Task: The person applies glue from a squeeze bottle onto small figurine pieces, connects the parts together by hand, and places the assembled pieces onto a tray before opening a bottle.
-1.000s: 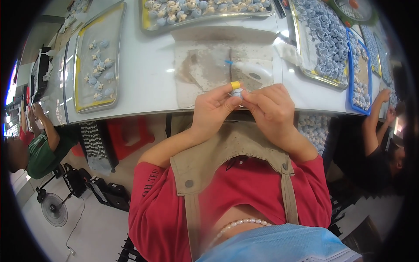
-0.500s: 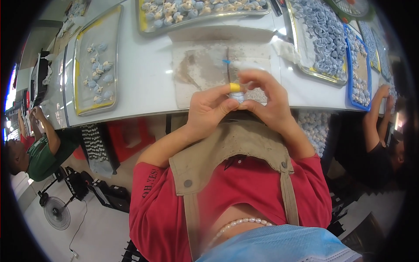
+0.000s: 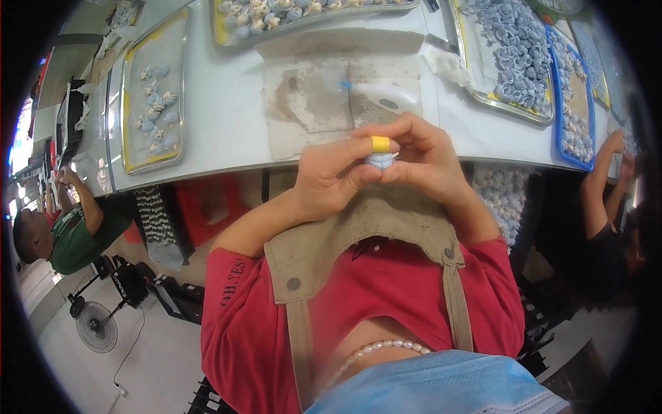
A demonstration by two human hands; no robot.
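Blue figurine piece (image 3: 380, 161) sits, in the head view, between the fingertips, just below the yellow band (image 3: 380, 144) on the left index finger. Left hand (image 3: 327, 174) pinches it between thumb and index; right hand (image 3: 429, 164) curls round the other side, thumb at its edge (whether that's a pinch, I can't tell). Neither hand is nearer; its long axis is too small to read. Beyond the fingers lies a stained board (image 3: 293, 141).

1. Blue piece (image 3: 379, 160): partly hidden by left grip (image 3: 327, 172) and right grip (image 3: 429, 162); full shape cannot be told.
2. Far tray (image 3: 220, 27): cut off by the upper edge.
3. Mask (image 3: 441, 386): cut off by the lower edge.
4. Right co-worker (image 3: 589, 252): partly lost in darkness.
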